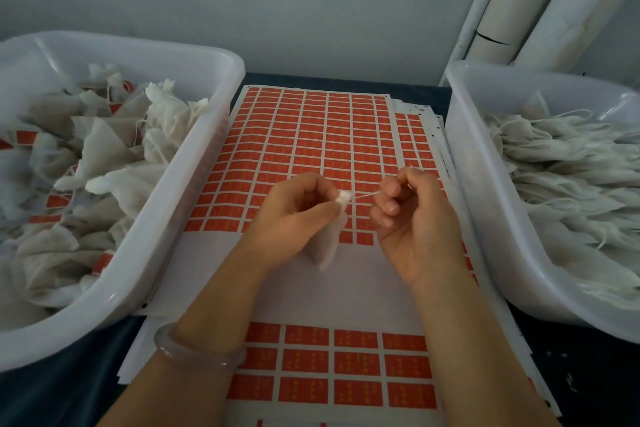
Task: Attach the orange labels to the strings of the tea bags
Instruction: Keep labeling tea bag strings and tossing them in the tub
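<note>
A: Dim and cool, isn't it? Flat, soft light, barely a shadow.
B: Yes, a faint sheen only on the left tub's rim point(114, 298). The wide lens bows the edges (the pipes point(502, 10) lean), and everything looks slightly soft.

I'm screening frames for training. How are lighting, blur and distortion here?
Head view: dim, flat, bluish light; soft glare on left bin rim; wide-angle bowing tilts the pipes; tea bag in left hand slightly blurred, string to right hand thin but visible; print on labels unreadable.
</note>
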